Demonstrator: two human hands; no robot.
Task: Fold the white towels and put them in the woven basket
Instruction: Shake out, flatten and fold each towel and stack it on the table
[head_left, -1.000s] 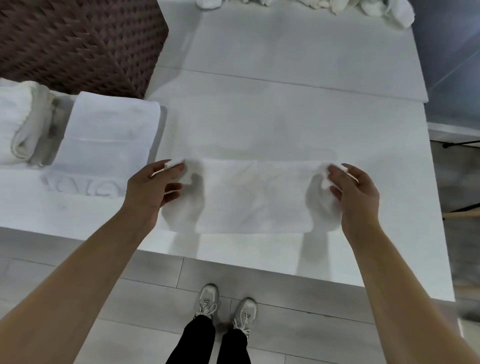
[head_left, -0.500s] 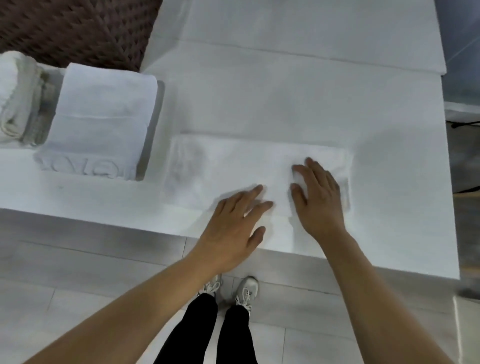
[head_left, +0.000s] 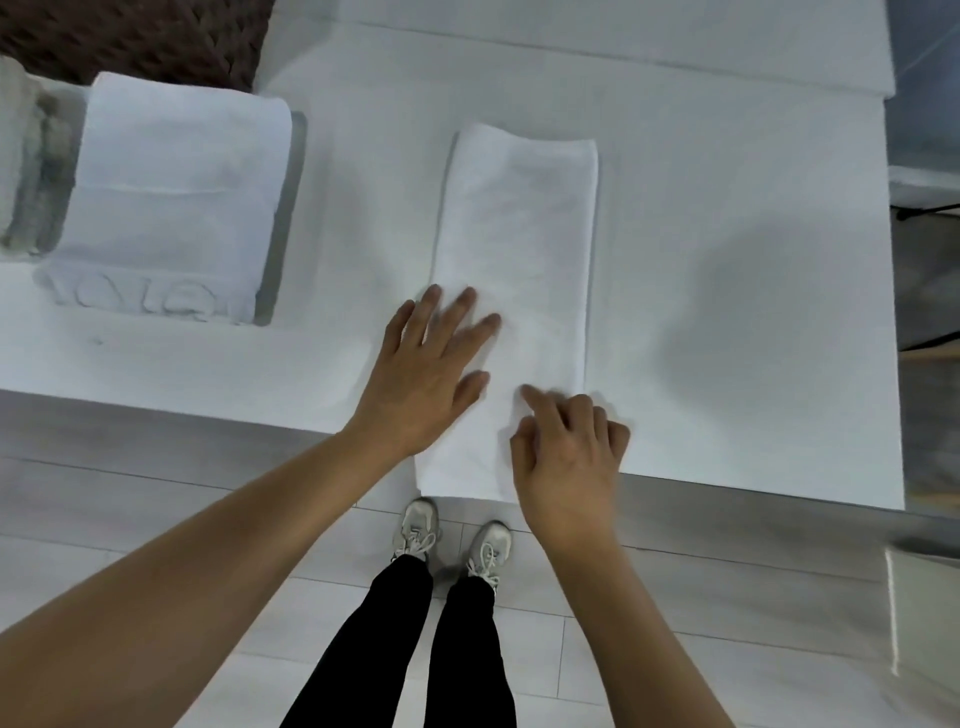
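On the white table, a white towel folded into a long strip lies lengthwise away from the person, its near end hanging slightly over the table's front edge. The left hand rests flat on the strip's left side, fingers straight and spread. The right hand has its fingers curled at the strip's near right part, forefinger stretched onto the cloth; whether it pinches the fabric cannot be told. To the left sits a stack of folded towels, with the dark woven basket behind it.
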